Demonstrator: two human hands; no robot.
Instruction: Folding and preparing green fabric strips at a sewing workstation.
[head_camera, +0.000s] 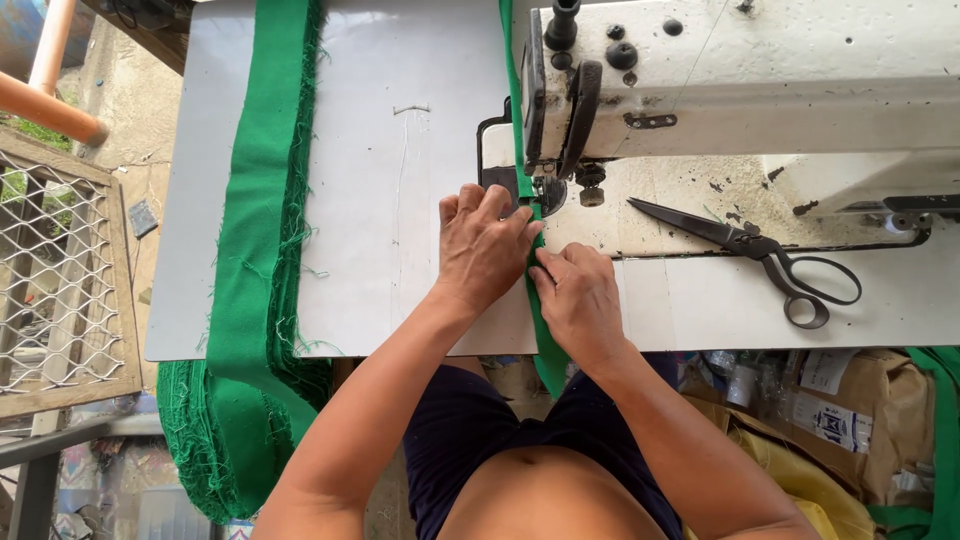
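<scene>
A narrow folded green fabric strip (546, 345) runs under the presser foot (543, 193) of a worn white sewing machine (740, 80) and hangs off the table's near edge. My left hand (483, 245) lies flat on the table, its fingertips pressing the strip just in front of the foot. Right beside it, my right hand (578, 296) pinches the strip's edge between thumb and fingers. The two hands touch each other over the strip.
A stack of green fabric strips (262, 200) lies along the left of the white table (400, 150) and spills over its edge. Black scissors (760, 255) rest on the machine bed at right. Bags and paper sit below right; a wire-mesh frame (60, 270) stands at left.
</scene>
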